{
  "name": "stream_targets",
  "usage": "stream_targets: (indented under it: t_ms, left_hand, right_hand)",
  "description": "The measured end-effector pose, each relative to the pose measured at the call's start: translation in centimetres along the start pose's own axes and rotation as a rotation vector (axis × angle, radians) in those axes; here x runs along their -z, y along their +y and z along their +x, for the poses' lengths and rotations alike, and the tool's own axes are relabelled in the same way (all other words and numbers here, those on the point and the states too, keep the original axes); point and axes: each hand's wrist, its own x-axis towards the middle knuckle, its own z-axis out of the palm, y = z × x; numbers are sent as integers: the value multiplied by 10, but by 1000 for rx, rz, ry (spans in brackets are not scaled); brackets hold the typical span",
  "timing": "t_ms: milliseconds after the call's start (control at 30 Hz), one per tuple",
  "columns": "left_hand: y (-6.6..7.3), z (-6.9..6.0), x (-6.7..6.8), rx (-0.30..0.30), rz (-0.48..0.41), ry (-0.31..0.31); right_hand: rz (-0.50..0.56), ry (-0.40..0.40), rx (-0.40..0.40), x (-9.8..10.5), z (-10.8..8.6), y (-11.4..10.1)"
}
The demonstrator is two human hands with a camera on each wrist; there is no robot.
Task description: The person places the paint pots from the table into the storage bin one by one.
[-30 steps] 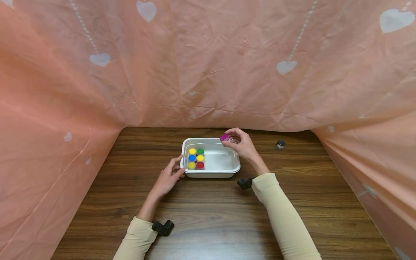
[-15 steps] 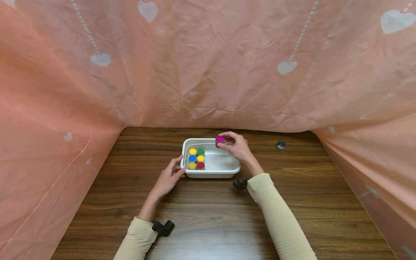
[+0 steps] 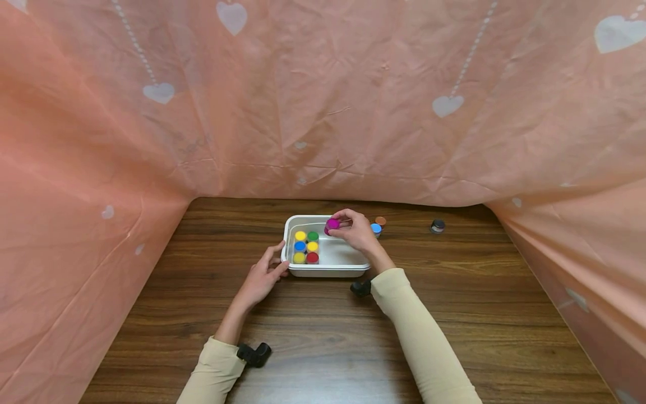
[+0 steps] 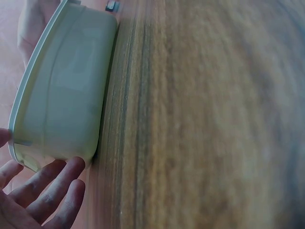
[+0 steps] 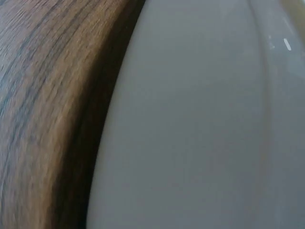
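Note:
A white plastic tub [image 3: 348, 267] stands on the table, with several small round pots in its left half, their tops yellow, green, blue and red. My left hand [image 3: 261, 279] grips the tub's left end; in the left wrist view, its fingers [image 4: 71, 200] lie against the end wall. Over the back of the tub, my right hand [image 3: 357, 233] pinches a small pot with a magenta top [image 3: 332, 224] between thumb and fingers. The right wrist view is filled by the tub's wall [image 5: 186, 119] and the table, with no hand showing.
Just right of the tub are a light-blue-topped pot [image 3: 375, 229] and an orange-brown-topped pot [image 3: 381, 221], partly screened by my right hand. Farther right stands a black-topped pot [image 3: 437, 226]. Peach cloth [image 3: 333, 112] encloses the wooden table [image 3: 313, 325] behind and at both sides.
My right hand has carried the magenta-topped pot leftward and slightly nearer, over the tub. The light-blue and orange-brown pots have come into sight behind it. My left hand stays put.

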Motion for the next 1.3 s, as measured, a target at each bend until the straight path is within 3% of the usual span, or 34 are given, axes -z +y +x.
stream_targets:
  t_ms: [367,600,967,1300]
  left_hand:
    - [2,0,-1,-6,-11,-9]
    - [-1,-8,1,7,-8,1]
    - [3,-2,1,-2,0,8]
    - [2,0,0,-4,3,7]
  right_hand:
    - [-126,55,-22,-15,5,7]
    - [-136,-26,-88,-27,2,11]
    - [-352,-48,-79,-30,11,11]
    - [-376,-70,-73,-30,11,13]
